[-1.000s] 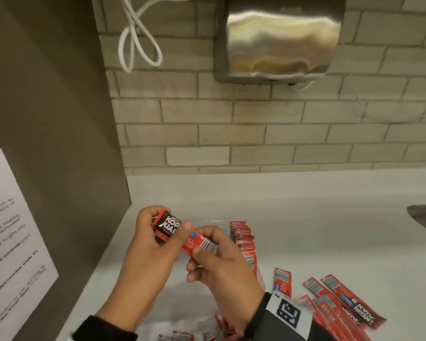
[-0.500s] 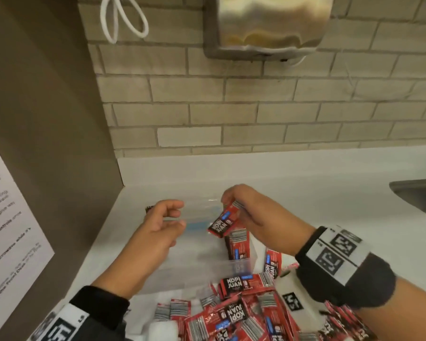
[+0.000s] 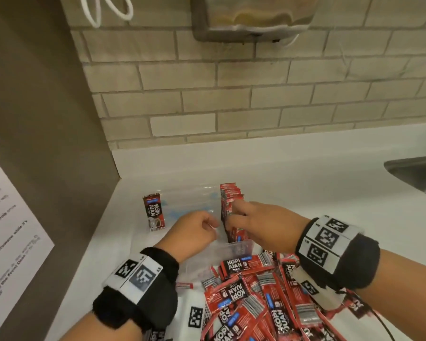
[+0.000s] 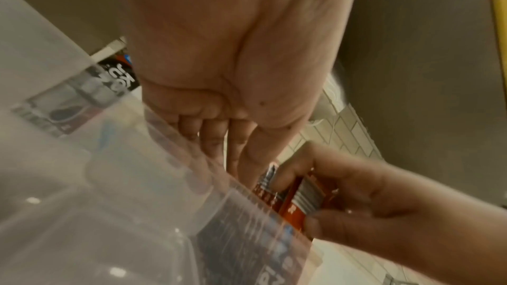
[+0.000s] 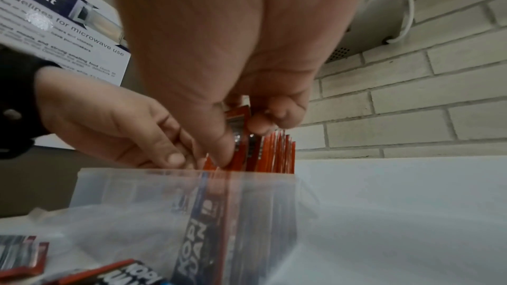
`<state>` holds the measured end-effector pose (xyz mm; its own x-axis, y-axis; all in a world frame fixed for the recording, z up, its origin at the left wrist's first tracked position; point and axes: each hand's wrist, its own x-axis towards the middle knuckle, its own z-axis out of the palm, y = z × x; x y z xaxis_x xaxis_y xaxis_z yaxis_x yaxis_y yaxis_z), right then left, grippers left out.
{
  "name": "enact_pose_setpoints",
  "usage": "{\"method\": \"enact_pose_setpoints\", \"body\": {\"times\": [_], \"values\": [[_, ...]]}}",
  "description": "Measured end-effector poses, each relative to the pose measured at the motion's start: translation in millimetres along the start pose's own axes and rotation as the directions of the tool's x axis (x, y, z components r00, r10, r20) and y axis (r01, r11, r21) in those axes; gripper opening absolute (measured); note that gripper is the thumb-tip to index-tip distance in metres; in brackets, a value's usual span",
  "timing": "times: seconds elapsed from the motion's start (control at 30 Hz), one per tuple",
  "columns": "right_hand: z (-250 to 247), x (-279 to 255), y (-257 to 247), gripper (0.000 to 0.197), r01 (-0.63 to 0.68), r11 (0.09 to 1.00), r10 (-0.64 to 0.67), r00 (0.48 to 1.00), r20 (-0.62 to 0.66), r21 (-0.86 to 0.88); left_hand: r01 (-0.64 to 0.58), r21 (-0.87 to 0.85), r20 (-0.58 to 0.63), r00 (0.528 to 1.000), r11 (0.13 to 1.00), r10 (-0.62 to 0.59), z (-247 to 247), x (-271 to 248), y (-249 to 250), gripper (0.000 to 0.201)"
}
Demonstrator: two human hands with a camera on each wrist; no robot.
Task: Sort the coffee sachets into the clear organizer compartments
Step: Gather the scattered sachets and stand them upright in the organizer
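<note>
Placing step: your right hand (image 3: 261,225) pinches a red foil coffee sachet (image 5: 238,138), seating it upright in the clear plastic organizer's (image 3: 239,244) right compartment. Left hand (image 3: 194,232), fingers curled, touches the divider; grip unclear. Next, probably: release, fetch from the loose sachet pile (image 3: 251,299).

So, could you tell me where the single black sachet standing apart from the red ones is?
In the head view, the black upright sachet stands at the clear plastic organizer's far left, left of the left hand.
</note>
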<state>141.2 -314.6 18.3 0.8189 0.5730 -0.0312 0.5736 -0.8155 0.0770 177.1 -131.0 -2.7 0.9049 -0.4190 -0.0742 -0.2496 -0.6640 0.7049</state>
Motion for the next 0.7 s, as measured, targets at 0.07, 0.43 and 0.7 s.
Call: {"method": "enact_pose_setpoints", "body": {"times": [0.07,0.43,0.7], "values": [[-1.5,-0.1,0.6,0.04,-0.01,1.0,0.011,0.999,-0.049,0.02,-0.006,0.059,0.053,0.999,0.998,0.003,4.3,8.3,4.8,0.014],[14.2,-10.9,7.5,0.04,0.02,0.972,0.052,0.952,-0.301,0.232,-0.043,0.078,0.186,0.982,0.996,0.027,14.0,23.8,11.4,0.003],[12.2,-10.5,4.8,0.028,-0.005,0.95,0.113,0.937,-0.329,0.312,-0.008,0.001,0.147,0.989,1.0,0.008,6.5,23.7,14.2,0.01]]}}
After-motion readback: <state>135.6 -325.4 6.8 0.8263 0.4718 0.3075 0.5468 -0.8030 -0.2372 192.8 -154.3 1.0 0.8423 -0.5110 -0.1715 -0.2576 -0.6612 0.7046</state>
